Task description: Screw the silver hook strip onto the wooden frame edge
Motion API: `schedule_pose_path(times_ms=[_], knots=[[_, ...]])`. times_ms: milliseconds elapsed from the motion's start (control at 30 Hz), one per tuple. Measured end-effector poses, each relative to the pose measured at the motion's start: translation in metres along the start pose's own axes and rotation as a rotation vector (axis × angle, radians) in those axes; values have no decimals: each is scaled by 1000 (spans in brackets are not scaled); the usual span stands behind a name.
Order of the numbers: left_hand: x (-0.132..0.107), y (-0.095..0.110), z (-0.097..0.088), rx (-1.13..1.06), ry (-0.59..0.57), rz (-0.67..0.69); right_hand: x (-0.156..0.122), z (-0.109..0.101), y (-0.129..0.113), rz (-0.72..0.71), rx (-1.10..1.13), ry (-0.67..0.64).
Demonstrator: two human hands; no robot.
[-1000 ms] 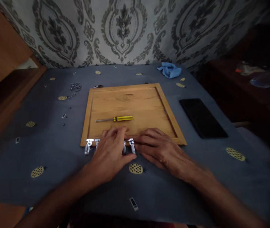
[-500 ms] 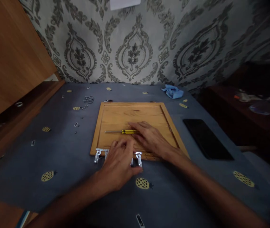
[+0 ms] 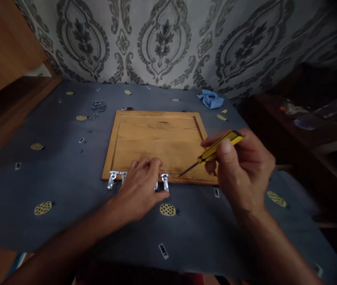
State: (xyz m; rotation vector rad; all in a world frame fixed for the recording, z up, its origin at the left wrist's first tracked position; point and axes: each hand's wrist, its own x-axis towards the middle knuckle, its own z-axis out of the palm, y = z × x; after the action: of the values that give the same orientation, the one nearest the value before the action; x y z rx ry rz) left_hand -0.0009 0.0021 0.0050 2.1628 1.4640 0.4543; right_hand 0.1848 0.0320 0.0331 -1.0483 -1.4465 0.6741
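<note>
My right hand (image 3: 245, 170) is closed around the yellow and black handle of a screwdriver (image 3: 214, 152). Its thin shaft slants down left, the tip close to the near rim of a framed wooden panel (image 3: 156, 138). My left hand (image 3: 140, 184) rests on that near edge, fingers bent over the wood and thumb apart in front. It partly covers a row of silver metal fittings that look like hinges. One fitting (image 3: 165, 182) shows right of the hand and another (image 3: 112, 180) at the panel's left corner. Whether the fingertips press on a fitting is hidden.
Wire hooks (image 3: 99, 105) and several small screws (image 3: 93, 116) lie on the blue patterned cloth (image 3: 67, 170) at the left. A crumpled blue cloth (image 3: 210, 99) is behind the panel. A wooden cabinet (image 3: 5, 43) borders the left; a dark shelf (image 3: 278, 122) stands right.
My right hand has picked the screwdriver up off the panel and moved right, pointing its tip at the near rim. The left hand stays at the fittings. The whole view has shifted.
</note>
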Motion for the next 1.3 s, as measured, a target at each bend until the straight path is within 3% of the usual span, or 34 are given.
schedule_pose_path(times_ms=[167,767,933,1067,1300], knots=[[1,0,1,4,19,11,-16,7,2,-71,-18,-124],[1,0,2,53,18,3,-17,8,9,-103,-113,-197],[1,1,1,51,16,11,-15,7,5,-81,-60,-221],[0,0,2,34,21,27,-10,4,0,-23,-18,-327],[0,0,2,33,41,29,-11,8,1,72,229,-372]])
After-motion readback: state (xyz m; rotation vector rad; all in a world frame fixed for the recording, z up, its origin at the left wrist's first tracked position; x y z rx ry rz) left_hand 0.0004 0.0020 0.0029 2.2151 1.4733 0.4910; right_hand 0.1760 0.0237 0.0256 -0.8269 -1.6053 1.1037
